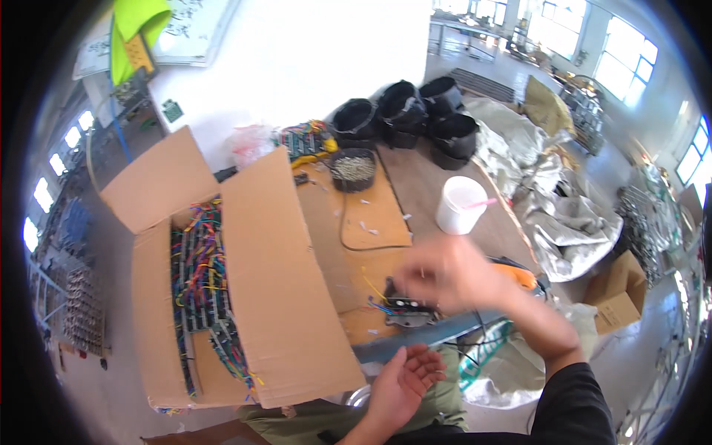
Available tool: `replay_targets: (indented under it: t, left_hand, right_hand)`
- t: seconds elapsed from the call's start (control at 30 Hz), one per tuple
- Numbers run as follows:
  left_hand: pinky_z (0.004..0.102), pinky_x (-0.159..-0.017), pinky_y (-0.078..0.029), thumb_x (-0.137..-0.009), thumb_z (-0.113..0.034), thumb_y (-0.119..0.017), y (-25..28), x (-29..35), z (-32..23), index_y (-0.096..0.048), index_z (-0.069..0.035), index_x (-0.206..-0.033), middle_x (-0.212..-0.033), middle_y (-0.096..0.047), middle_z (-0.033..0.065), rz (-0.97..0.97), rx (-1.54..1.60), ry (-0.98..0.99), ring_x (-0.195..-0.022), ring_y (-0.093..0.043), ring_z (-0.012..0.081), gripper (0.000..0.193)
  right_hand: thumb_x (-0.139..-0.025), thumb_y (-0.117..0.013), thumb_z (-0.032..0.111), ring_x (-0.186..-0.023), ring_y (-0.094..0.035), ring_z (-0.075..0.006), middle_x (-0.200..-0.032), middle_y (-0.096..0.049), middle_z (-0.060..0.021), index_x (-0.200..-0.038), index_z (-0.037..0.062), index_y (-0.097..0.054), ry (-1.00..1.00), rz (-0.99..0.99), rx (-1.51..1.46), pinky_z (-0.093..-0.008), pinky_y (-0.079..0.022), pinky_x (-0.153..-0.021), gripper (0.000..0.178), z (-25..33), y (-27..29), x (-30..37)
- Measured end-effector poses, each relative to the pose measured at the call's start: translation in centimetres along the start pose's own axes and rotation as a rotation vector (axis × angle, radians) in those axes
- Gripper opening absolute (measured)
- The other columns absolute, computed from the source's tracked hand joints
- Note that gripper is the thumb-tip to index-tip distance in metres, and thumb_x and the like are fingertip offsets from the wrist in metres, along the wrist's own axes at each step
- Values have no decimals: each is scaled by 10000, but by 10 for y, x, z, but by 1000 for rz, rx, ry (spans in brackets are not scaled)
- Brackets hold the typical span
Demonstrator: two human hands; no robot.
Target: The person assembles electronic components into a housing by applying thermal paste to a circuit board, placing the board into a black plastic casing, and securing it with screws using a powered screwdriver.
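My right hand (pixel 456 278) is smeared by motion above a small black device (pixel 411 319) at the front edge of the table. Thin yellow and blue wires stick out of the device's left side. What the right fingers hold, if anything, cannot be made out. My left hand (pixel 404 386) hangs just in front of the table edge, palm turned up. Its fingers are loosely bent and apart, with nothing seen in them. An orange tool handle (pixel 515 276) lies partly behind my right wrist.
An open cardboard box (pixel 274 297) at left holds wired circuit boards (pixel 200 267). On the table (pixel 374 219) stand a white cup (pixel 458 215) with a pink stick, a dish of small pieces (pixel 353 170) and several black pots (pixel 454 137). White sacks (pixel 560 230) are heaped at right.
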State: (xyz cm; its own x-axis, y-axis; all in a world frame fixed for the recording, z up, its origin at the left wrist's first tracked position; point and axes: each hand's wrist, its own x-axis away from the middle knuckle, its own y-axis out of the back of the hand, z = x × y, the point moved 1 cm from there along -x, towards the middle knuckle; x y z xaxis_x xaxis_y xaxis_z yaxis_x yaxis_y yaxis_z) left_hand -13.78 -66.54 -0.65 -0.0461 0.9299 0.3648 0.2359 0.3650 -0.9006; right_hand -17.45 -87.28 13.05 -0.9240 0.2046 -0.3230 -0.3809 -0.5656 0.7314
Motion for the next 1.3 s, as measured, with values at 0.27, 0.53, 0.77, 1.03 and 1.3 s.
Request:
replay_targets:
  t: [0.27, 0.53, 0.77, 1.03, 1.3]
  left_hand:
    - [435, -937, -506, -1040, -166, -445, 44, -16, 66, -586, 18, -1188, -1102, -662, 179, -83, 15, 49, -977, -639, 297, 275]
    - [320, -705, -535, -1052, -107, -458, 18, -6, 58, -583, -1, -1177, -977, -688, 143, -51, -182, 29, -779, -664, 211, 206]
    - [276, -476, -456, -1045, -206, -545, 8, 2, 33, -581, -46, -910, -773, -683, 113, -39, -294, -63, -548, -604, 158, 213]
    - [262, -506, -472, -990, -113, -626, -6, 10, 11, -662, 14, -1030, -823, -692, 103, -27, -307, -144, -625, -633, 151, 138]
    - [279, -486, -455, -1015, -147, -591, -27, -1, 8, -665, 11, -1042, -786, -665, 114, 1, -264, -197, -606, -602, 165, 177]
  right_hand:
    - [-939, -701, 323, -629, -614, -102, -739, -672, -18, -852, 28, -687, -993, -339, -605, -229, -466, -555, 308, -35, -42, 164]
    - [-971, -513, 600, -617, -677, -110, -1031, -727, -189, -1228, -78, -578, -1393, -903, -1567, -165, -501, -431, 728, -142, -9, 151]
    - [-917, -552, 532, -652, -714, -181, -915, -748, -183, -1011, -44, -685, -1348, -1076, -951, -232, -475, -432, 598, -159, -15, 128]
    - [-956, -549, 438, -1018, -699, -251, -1168, -680, -246, -1163, -14, -610, -197, -1451, -396, -312, -563, -820, 501, -48, 7, 178]
    - [-966, -538, 194, -650, -462, -76, -1276, -614, -132, -1384, 50, -473, 271, -1255, -1340, -258, -426, -608, 447, 31, -17, 129]
